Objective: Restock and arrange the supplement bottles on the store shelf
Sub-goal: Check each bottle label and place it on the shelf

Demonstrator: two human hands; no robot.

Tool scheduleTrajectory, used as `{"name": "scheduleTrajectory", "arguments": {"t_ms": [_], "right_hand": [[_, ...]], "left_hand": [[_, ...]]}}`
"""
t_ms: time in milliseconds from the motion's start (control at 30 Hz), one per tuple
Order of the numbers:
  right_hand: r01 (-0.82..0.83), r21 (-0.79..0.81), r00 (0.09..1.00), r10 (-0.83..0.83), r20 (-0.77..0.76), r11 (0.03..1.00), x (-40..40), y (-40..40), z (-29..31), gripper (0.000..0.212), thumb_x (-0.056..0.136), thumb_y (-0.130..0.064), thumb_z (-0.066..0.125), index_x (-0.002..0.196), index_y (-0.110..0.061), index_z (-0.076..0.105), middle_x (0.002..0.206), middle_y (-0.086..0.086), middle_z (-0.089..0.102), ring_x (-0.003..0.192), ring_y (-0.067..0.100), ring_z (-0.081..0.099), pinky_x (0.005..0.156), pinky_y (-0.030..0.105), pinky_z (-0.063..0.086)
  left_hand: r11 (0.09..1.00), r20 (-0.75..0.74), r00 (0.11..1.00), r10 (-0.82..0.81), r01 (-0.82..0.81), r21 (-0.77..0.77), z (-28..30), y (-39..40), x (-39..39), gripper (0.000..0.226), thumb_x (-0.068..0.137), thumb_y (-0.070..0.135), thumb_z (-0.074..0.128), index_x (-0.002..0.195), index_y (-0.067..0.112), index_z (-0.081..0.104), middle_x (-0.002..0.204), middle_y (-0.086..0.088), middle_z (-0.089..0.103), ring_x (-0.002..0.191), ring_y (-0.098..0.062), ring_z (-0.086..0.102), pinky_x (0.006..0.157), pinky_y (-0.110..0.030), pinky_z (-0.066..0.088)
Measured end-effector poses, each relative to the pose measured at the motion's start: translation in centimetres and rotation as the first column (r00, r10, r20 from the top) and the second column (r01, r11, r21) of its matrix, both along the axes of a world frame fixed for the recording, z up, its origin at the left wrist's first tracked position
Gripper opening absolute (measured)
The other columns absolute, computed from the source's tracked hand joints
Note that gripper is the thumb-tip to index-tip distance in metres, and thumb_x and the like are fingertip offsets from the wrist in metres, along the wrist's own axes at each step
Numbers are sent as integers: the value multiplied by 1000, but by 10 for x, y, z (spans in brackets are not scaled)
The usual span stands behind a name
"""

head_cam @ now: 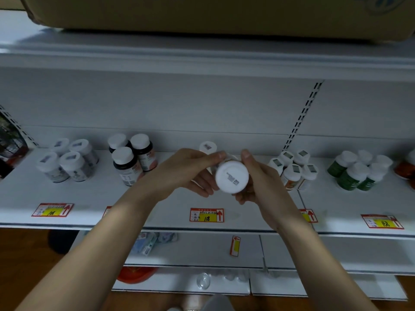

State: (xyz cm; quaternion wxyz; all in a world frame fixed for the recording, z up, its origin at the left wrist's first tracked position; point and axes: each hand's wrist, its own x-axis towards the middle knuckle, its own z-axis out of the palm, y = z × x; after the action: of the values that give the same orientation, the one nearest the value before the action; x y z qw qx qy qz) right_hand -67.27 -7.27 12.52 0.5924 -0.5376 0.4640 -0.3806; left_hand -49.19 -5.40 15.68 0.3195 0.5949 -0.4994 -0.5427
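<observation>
A white-capped supplement bottle (pixel 232 177) with a printed code on its lid is held above the middle of the white shelf (pixel 101 198). My left hand (pixel 190 171) and my right hand (pixel 258 180) both grip it, fingers curled around its sides; its body is hidden behind the lid and hands. Another white bottle (pixel 207 146) stands behind it near the back wall. Groups on the shelf: clear-bodied bottles (pixel 67 161) at left, dark bottles (pixel 131 158), white bottles with orange labels (pixel 292 168), green bottles (pixel 357 170) at right.
Red-and-yellow price tags (pixel 207 215) line the shelf's front edge. A cardboard box (pixel 202 14) sits on the shelf above. Lower shelves hold small packets (pixel 148 242) and a red object (pixel 134 273). A slotted upright (pixel 301 117) divides the back wall.
</observation>
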Motion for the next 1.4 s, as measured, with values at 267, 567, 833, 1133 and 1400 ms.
{"name": "scheduleTrajectory", "arguments": {"t_ms": [267, 567, 833, 1133, 1400], "right_hand": [[-25, 10, 1000, 25, -7, 1000, -2, -3, -1, 58, 76, -61, 55, 101, -12, 73, 78, 13, 74, 61, 20, 65, 58, 30, 55], [-87, -45, 996, 88, 27, 995, -7, -4, -6, 50, 75, -45, 67, 120, -25, 62, 92, 5, 77, 88, 19, 74, 77, 33, 61], [-116, -173, 993, 111, -43, 978, -18, -9, -17, 50, 82, -17, 78, 128, -25, 60, 111, -6, 73, 105, 10, 69, 90, 28, 56], [-118, -216, 993, 114, -31, 969, -19, -16, -37, 43, 82, 0, 76, 119, -19, 64, 115, -7, 72, 112, 7, 65, 92, 22, 53], [-38, -175, 983, 5, -186, 984, -25, -48, -69, 19, 99, -18, 57, 117, -23, 61, 113, -15, 65, 100, -18, 57, 84, 4, 40]], "left_hand": [[1000, 2, 1000, -4, 4, -18, -3, -2, 6, 50, 83, 50, 65, 112, 9, 69, 90, -18, 76, 85, -33, 74, 74, -36, 62], [993, -37, 999, -30, 26, -112, -2, -2, 12, 47, 86, 20, 73, 130, 27, 58, 101, -6, 76, 92, -22, 75, 80, -32, 61], [967, 92, 993, -75, 95, -235, -8, -4, 14, 70, 76, 11, 83, 135, 32, 54, 122, 0, 67, 101, -15, 71, 90, -32, 58], [954, 202, 977, -63, 119, -277, -10, -11, 1, 45, 83, 31, 78, 124, 26, 60, 117, 13, 66, 98, -4, 67, 88, -36, 59], [922, 266, 956, 123, -10, -388, -12, -45, 0, 38, 81, 28, 80, 113, 27, 61, 103, 18, 65, 87, 4, 65, 77, -21, 55]]}}
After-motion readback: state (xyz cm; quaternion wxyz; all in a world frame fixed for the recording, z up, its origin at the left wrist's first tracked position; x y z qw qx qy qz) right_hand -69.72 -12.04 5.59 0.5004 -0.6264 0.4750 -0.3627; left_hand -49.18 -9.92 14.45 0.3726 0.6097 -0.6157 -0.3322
